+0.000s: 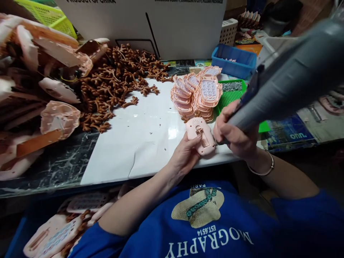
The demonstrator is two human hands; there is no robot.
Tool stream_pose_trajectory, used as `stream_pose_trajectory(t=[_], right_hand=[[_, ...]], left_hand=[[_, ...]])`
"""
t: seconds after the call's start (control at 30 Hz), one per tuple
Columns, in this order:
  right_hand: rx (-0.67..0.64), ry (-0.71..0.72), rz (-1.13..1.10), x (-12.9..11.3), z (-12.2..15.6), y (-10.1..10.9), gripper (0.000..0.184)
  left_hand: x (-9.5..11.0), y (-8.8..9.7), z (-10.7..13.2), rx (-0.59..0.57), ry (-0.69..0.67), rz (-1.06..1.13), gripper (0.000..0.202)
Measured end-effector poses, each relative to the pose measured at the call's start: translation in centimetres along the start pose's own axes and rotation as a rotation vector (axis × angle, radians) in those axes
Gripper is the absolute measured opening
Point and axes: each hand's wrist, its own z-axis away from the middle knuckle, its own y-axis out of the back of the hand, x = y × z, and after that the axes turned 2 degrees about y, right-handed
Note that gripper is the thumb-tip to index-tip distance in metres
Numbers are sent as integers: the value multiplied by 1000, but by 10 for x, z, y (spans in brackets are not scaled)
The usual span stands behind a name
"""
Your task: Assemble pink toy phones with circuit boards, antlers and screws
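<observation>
My left hand (187, 149) grips a pink plastic toy phone (202, 134), back side up, its battery slot exposed and small brown antlers showing at its top. My right hand (236, 134) is wrapped round a large grey electric screwdriver (282, 75), whose tip meets a corner of the phone near the table edge. Just beyond the phone stand stacks of pink front shells (209, 91) with pale keypads. To their right sits a green tray (231, 98) with a heap of small metal screws (231, 86).
Brown antler pieces (115, 77) lie piled at the back left, beside a heap of pink shells (60, 116). A blue bin (233, 61) and a big white carton (185, 32) stand behind. Below the table at left, a blue crate (20, 234) holds pink phones (57, 233).
</observation>
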Motion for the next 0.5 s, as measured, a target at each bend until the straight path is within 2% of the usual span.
stream_pose_trajectory(t=[0.1, 0.2, 0.27, 0.4, 0.5], right_hand=[[44, 12, -114, -11, -16, 8, 33], [220, 182, -57, -10, -30, 23, 34], [289, 251, 7, 0, -36, 33, 30], [336, 210, 80, 25, -37, 47, 27], [381, 205, 97, 36, -36, 50, 32]], left_hand=[[1, -1, 3, -2, 23, -19, 53], [2, 0, 4, 10, 28, -50, 57], [2, 1, 3, 1, 35, -59, 59], [3, 0, 3, 2, 44, -64, 58], [4, -2, 4, 7, 49, -70, 57]])
